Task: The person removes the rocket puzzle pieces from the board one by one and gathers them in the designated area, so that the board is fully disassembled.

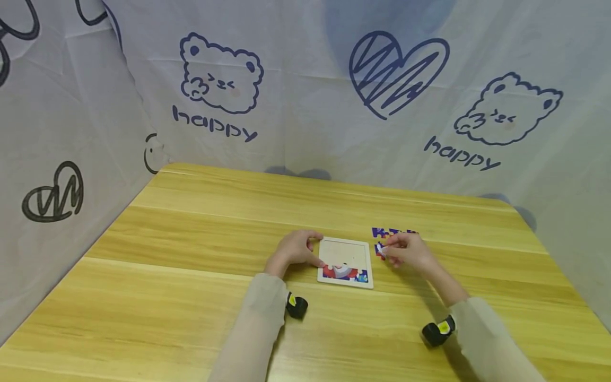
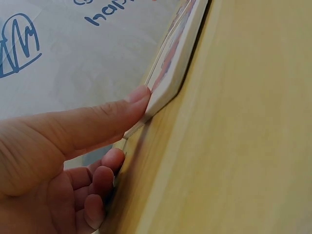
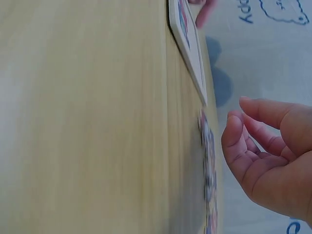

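A square puzzle board [image 1: 343, 252] with a pale rim lies on the table, its lower strip filled with red, white and blue picture pieces. My left hand [image 1: 297, 248] holds its left side, index finger at the far corner and thumb [image 2: 139, 95] on the near part of the rim. Right of the board, my right hand [image 1: 408, 252] hovers over loose purple puzzle pieces [image 1: 379, 232]. In the right wrist view its thumb and forefinger are bent towards each other, a small gap between them, above the row of pieces [image 3: 209, 165]. Part of the pieces is hidden under this hand.
The wooden table [image 1: 191, 307] extends around the board on all sides. A white cloth [image 1: 305, 106] with drawn bears and hearts hangs behind its far edge and along the left. Small black devices sit on the left wrist [image 1: 297, 306] and right wrist [image 1: 438, 331].
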`<state>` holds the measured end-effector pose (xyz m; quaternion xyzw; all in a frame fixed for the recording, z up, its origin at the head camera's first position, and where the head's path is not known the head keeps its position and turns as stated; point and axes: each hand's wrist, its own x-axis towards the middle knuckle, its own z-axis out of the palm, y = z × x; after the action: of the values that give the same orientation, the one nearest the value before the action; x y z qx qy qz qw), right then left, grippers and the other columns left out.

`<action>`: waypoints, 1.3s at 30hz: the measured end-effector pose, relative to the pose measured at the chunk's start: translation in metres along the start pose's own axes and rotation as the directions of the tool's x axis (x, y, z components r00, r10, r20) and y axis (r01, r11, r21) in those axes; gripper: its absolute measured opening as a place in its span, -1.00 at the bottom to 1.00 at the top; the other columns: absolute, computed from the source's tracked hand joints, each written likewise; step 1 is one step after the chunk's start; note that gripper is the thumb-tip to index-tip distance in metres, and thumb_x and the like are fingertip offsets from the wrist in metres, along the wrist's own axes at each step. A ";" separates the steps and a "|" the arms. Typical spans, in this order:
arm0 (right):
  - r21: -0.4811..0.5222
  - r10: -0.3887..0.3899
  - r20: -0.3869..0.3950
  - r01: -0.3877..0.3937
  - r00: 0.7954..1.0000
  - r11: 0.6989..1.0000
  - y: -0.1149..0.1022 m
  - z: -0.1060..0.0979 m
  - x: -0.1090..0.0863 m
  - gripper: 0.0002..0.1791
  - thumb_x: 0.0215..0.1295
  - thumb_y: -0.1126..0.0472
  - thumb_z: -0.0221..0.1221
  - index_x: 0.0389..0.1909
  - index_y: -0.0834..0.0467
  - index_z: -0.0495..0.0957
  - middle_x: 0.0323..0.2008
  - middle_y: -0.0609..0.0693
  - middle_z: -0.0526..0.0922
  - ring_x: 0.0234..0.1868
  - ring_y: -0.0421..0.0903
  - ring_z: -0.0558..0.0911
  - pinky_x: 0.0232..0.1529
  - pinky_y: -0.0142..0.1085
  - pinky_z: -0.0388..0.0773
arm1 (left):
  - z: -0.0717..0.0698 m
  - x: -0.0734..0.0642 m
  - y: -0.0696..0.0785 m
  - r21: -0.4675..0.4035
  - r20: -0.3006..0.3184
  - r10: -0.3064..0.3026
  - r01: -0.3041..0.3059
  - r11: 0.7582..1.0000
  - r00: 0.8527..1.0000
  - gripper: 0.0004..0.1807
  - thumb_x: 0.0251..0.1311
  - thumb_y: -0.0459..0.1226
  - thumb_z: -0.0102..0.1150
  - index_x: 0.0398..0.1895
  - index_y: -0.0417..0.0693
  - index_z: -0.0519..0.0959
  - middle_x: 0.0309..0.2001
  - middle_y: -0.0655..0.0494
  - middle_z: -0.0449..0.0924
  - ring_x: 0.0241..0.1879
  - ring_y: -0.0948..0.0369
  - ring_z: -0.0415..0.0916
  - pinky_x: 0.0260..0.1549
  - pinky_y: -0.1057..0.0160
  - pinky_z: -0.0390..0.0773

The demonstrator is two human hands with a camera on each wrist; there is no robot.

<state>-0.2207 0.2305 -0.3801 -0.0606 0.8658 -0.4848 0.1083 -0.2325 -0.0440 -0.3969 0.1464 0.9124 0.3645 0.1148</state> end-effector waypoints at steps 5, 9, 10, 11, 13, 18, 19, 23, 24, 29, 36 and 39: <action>0.011 -0.029 0.029 0.028 0.999 1.000 -0.009 0.013 0.001 -0.78 0.17 0.41 0.11 -0.23 0.50 0.41 -0.55 0.12 0.51 -0.61 -0.15 0.48 -0.58 -0.35 0.47 | 0.000 0.000 0.000 -0.009 0.001 -0.004 0.004 1.000 1.000 -0.31 -0.31 -0.19 0.48 0.05 -0.09 0.49 -0.54 0.17 0.34 -0.55 0.26 0.24 -0.50 0.33 0.23; 0.003 -0.048 0.053 0.048 0.997 0.999 -0.016 0.023 0.000 -0.78 0.15 0.39 0.13 -0.23 0.48 0.43 -0.56 0.11 0.50 -0.62 -0.14 0.47 -0.59 -0.35 0.47 | 0.000 0.000 0.000 -0.007 0.004 -0.010 0.010 1.000 1.000 -0.31 -0.30 -0.18 0.48 0.05 -0.08 0.49 -0.53 0.16 0.35 -0.54 0.26 0.24 -0.49 0.32 0.23; -0.006 -0.051 0.058 0.052 0.997 0.999 -0.019 0.025 -0.001 -0.78 0.15 0.38 0.13 -0.24 0.46 0.44 -0.55 0.12 0.51 -0.62 -0.13 0.47 -0.59 -0.34 0.47 | 0.000 0.000 0.000 -0.008 0.005 -0.012 0.012 1.000 1.000 -0.31 -0.30 -0.18 0.48 0.05 -0.08 0.48 -0.53 0.16 0.35 -0.54 0.25 0.24 -0.49 0.32 0.23; -0.013 -0.053 0.065 0.054 0.996 0.998 -0.020 0.028 -0.001 -0.79 0.15 0.37 0.14 -0.24 0.45 0.45 -0.55 0.13 0.51 -0.62 -0.13 0.47 -0.59 -0.34 0.46 | 0.000 0.000 0.000 -0.008 0.006 -0.013 0.013 1.000 1.000 -0.31 -0.30 -0.18 0.48 0.05 -0.08 0.48 -0.53 0.16 0.35 -0.54 0.25 0.24 -0.49 0.32 0.23; -0.026 -0.064 0.080 0.066 0.995 0.997 -0.023 0.032 -0.002 -0.80 0.16 0.36 0.14 -0.25 0.44 0.46 -0.53 0.14 0.51 -0.63 -0.13 0.46 -0.59 -0.34 0.45 | 0.000 0.000 0.000 -0.009 0.006 -0.014 0.014 1.000 1.000 -0.30 -0.30 -0.18 0.48 0.05 -0.08 0.48 -0.53 0.16 0.35 -0.55 0.25 0.24 -0.49 0.33 0.23; -0.048 -0.086 0.103 0.092 0.991 0.995 -0.027 0.042 -0.001 -0.81 0.14 0.35 0.15 -0.26 0.41 0.49 -0.55 0.10 0.52 -0.64 -0.13 0.45 -0.61 -0.34 0.43 | -0.001 -0.001 0.001 -0.017 0.006 -0.017 0.017 1.000 1.000 -0.30 -0.31 -0.18 0.48 0.05 -0.08 0.48 -0.53 0.16 0.35 -0.55 0.25 0.24 -0.50 0.32 0.23; -0.046 -0.089 0.110 0.095 0.990 0.994 -0.028 0.044 -0.001 -0.80 0.14 0.35 0.16 -0.26 0.41 0.49 -0.55 0.08 0.52 -0.64 -0.13 0.46 -0.61 -0.34 0.43 | -0.001 -0.001 0.002 -0.018 0.007 -0.019 0.019 1.000 1.000 -0.30 -0.31 -0.18 0.48 0.05 -0.08 0.48 -0.53 0.16 0.35 -0.55 0.25 0.24 -0.50 0.32 0.23; -0.031 -0.097 0.152 0.103 0.984 0.994 -0.028 0.053 0.001 -0.79 0.12 0.37 0.16 -0.25 0.42 0.48 -0.55 0.05 0.51 -0.64 -0.16 0.46 -0.62 -0.35 0.44 | -0.001 -0.001 0.002 -0.022 0.006 -0.026 0.026 0.999 1.000 -0.30 -0.31 -0.18 0.48 0.05 -0.08 0.48 -0.52 0.15 0.35 -0.55 0.25 0.24 -0.51 0.33 0.23; -0.028 -0.101 0.163 0.107 0.981 0.994 -0.028 0.055 0.001 -0.78 0.11 0.37 0.16 -0.24 0.43 0.48 -0.54 0.05 0.50 -0.64 -0.17 0.46 -0.62 -0.35 0.44 | -0.001 -0.001 0.001 -0.022 0.005 -0.026 0.026 0.999 1.000 -0.30 -0.31 -0.18 0.48 0.05 -0.08 0.48 -0.53 0.15 0.35 -0.55 0.24 0.24 -0.51 0.32 0.23; -0.008 -0.110 0.205 0.114 0.973 0.993 -0.031 0.064 0.002 -0.75 0.08 0.39 0.19 -0.22 0.44 0.47 -0.54 0.04 0.51 -0.66 -0.18 0.47 -0.64 -0.32 0.46 | -0.001 -0.001 0.001 -0.019 0.003 -0.024 0.024 1.000 1.000 -0.30 -0.31 -0.17 0.48 0.05 -0.08 0.48 -0.53 0.15 0.35 -0.55 0.25 0.25 -0.51 0.32 0.23; -0.025 -0.133 0.248 0.143 0.960 0.989 -0.032 0.071 0.002 -0.72 0.05 0.36 0.23 -0.20 0.40 0.50 -0.62 0.01 0.50 -0.73 -0.17 0.46 -0.67 -0.30 0.46 | 0.000 -0.001 0.001 -0.021 -0.001 -0.023 0.023 1.000 1.000 -0.31 -0.32 -0.18 0.48 0.04 -0.08 0.49 -0.53 0.16 0.35 -0.55 0.25 0.25 -0.50 0.33 0.24; -0.037 -0.146 0.262 0.161 0.954 0.986 -0.032 0.072 0.003 -0.73 0.05 0.37 0.23 -0.20 0.39 0.52 -0.64 0.00 0.50 -0.74 -0.18 0.46 -0.67 -0.31 0.45 | 0.000 -0.001 0.001 -0.021 -0.002 -0.021 0.021 1.000 1.000 -0.31 -0.32 -0.18 0.48 0.04 -0.08 0.49 -0.53 0.16 0.35 -0.54 0.25 0.25 -0.50 0.32 0.24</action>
<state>-0.2057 0.1539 -0.3899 -0.1934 0.8506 -0.4545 0.1803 -0.2311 -0.0441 -0.3958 0.1354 0.9102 0.3729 0.1192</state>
